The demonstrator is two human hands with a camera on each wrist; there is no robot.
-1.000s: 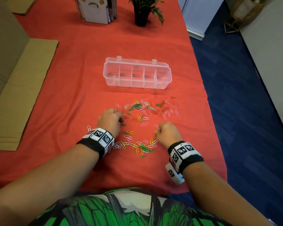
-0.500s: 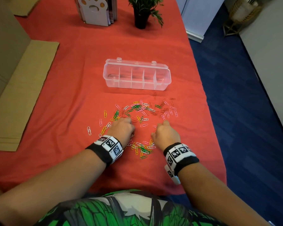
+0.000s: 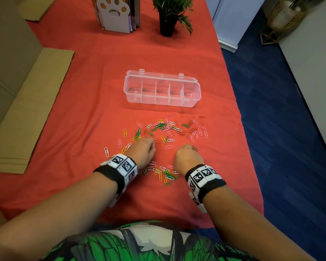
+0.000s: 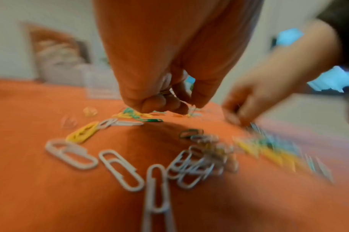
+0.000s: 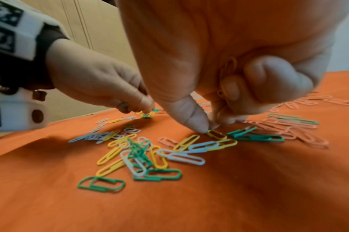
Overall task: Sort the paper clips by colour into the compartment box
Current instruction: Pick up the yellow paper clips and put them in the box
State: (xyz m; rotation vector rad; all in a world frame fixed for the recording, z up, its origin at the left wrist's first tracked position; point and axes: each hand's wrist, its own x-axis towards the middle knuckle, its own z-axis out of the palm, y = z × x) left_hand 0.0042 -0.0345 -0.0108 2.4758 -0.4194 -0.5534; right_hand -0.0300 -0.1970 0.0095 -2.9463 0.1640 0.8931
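A clear compartment box stands open on the red cloth, its compartments bare. Several coloured paper clips lie scattered in front of it, and a second heap lies between my wrists. My left hand hovers low over green and yellow clips, fingers curled around a few thin clips. My right hand pinches at a yellow clip on the cloth with thumb and forefinger. Its other fingers curl over orange clips in the palm.
A cardboard sheet lies at the left. A paw-print book holder and a potted plant stand at the far end. The table's right edge drops to blue floor close to the clips.
My left hand has moved right and nearer, off the left group of clips towards the middle. My right hand has stayed almost in place, shifting slightly left.
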